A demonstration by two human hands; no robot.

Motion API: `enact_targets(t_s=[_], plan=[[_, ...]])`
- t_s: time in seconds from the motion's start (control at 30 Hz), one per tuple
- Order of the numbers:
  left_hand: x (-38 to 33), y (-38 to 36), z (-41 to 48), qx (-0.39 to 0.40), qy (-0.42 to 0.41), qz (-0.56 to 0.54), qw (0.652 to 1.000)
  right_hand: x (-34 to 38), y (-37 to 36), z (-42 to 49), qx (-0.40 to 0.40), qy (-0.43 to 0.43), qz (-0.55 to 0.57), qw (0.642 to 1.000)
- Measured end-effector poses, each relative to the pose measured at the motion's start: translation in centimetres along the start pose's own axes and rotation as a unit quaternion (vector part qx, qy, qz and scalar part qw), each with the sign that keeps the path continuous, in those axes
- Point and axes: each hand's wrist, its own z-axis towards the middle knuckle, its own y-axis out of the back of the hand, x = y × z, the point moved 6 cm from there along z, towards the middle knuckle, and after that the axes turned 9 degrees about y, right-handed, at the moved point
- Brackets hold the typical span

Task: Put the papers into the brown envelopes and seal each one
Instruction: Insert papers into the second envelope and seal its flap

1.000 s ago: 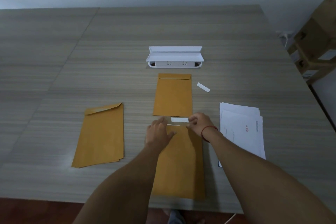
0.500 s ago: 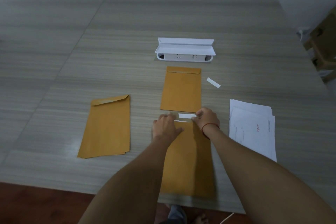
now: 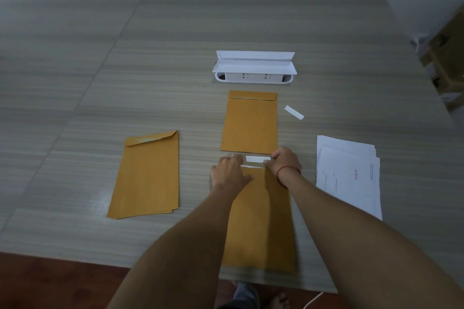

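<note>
A brown envelope point(image 3: 261, 228) lies lengthwise in front of me, its top end under both hands. My left hand point(image 3: 229, 173) presses down on its top left corner, fingers blurred. My right hand point(image 3: 285, 159), with a red string at the wrist, pinches the right end of a white strip point(image 3: 257, 158) along the envelope's flap edge. Just beyond the hands lies another brown envelope point(image 3: 249, 123) with its flap folded down. A stack of brown envelopes point(image 3: 148, 175) with a raised flap is at the left. White printed papers point(image 3: 349, 175) are stacked at the right.
A loose white strip point(image 3: 293, 112) lies right of the far envelope. A white socket box point(image 3: 253, 70) with its lid up stands behind it. Cardboard boxes point(image 3: 449, 57) sit off the wooden table's point(image 3: 100, 57) right side. The near table edge runs under my forearms.
Both hands stay at the envelope's top edge with the white strip between them. My head has shifted, so the whole scene slides a little in view.
</note>
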Motion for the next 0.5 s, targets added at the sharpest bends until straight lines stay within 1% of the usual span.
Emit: enact_targets(t_s=[0.13, 0.33, 0.5], plan=[[-0.05, 0.11, -0.05, 0.001, 0.003, -0.007, 1.000, 0.01, -0.04, -0.20, -0.020, 0.002, 0.001, 1.000], [-0.12, 0.30, -0.13, 0.010, 0.011, -0.011, 1.000, -0.26, 0.21, -0.07, -0.007, -0.017, 0.035, 0.999], [-0.34, 0.65, -0.26, 0.016, 0.016, -0.002, 1.000, -0.06, 0.14, 0.05, 0.014, -0.026, 0.034, 0.999]])
